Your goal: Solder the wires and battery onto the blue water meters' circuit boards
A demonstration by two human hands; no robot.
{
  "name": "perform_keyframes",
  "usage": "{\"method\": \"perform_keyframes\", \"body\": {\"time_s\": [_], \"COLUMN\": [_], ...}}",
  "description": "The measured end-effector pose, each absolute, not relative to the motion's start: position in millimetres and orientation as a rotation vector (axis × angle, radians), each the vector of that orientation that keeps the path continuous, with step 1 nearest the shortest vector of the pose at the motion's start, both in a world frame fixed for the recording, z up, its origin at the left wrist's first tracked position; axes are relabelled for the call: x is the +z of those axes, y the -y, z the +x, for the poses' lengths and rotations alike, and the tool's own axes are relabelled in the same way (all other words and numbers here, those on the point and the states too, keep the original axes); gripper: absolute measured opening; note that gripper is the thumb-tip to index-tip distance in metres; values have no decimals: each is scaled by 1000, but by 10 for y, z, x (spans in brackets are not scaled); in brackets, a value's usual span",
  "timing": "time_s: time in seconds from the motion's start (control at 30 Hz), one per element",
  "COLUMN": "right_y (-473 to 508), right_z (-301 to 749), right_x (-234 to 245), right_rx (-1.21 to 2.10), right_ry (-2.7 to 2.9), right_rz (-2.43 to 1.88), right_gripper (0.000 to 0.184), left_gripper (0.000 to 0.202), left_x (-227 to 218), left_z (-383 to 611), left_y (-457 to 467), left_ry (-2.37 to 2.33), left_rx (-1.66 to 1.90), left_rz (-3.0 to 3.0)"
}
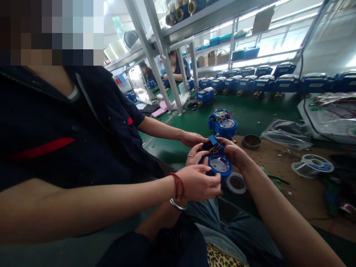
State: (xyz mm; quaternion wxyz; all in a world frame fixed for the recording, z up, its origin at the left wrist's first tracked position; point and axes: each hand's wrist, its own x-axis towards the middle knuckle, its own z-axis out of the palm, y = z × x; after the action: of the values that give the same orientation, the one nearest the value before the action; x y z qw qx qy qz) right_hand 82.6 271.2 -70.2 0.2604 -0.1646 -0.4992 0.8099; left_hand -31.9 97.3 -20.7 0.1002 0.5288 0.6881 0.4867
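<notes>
Blue water meter [219, 165], dial up, held above the wearer's lap at the near edge of the bench. The right hand [235, 154] is clasped over its right flank and wired top. The left hand [194, 157], ringed, curls its fingers against the left flank; its palm is hidden. A co-worker's hand [200, 183] with a red cord bracelet lies across the left hand and pinches the meter's near rim. The co-worker's other hand [191, 139] touches the top from the far side.

A roll of tape [236, 183] lies flat just beside the meter. A second open meter [224, 124] stands behind it, a spool of solder wire [313, 165] well to the right.

The near part of the bench is a brown board [278, 159] strewn with wire scraps, the far part a green mat [250, 111]. A row of blue meters [264, 83] lines the far edge under grey shelving [172, 74]. Two seated people [175, 66] work further along.

A small round dish [251, 141] sits on the board; its contents cannot be told. A clear bag [330, 115] holds red wires. Blue bins [244, 53] stand on a distant shelf.
</notes>
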Motion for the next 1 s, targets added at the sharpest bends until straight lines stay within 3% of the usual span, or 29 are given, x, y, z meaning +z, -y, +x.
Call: {"method": "perform_keyframes", "body": {"time_s": [0.1, 0.4, 0.53, 0.83, 1.0], "right_y": [-2696, -2745, -2743, -2653, -2688], "right_z": [827, 850, 856, 738, 739], "right_x": [-696, -703, -707, -725, -788], "right_rx": [2185, 2185, 2189, 2142, 2104], "right_ry": [1327, 1314, 1347, 1594, 1627], "right_rz": [-464, -530, -511, -419, -455], "right_gripper": [57, 58, 61, 71, 61], "left_gripper": [20, 49, 52, 47, 54], "left_x": [-247, -258, -195, -128, 129], "left_z": [-339, 42, -79, -575, -923], "left_y": [-990, -1251, -1277, -986, -837], "left_ry": [-1828, -1086, -819, -948, -847], "left_rx": [1399, 756, 501, 606, 770], "left_rz": [1208, 600, 160, 32, -280]}}
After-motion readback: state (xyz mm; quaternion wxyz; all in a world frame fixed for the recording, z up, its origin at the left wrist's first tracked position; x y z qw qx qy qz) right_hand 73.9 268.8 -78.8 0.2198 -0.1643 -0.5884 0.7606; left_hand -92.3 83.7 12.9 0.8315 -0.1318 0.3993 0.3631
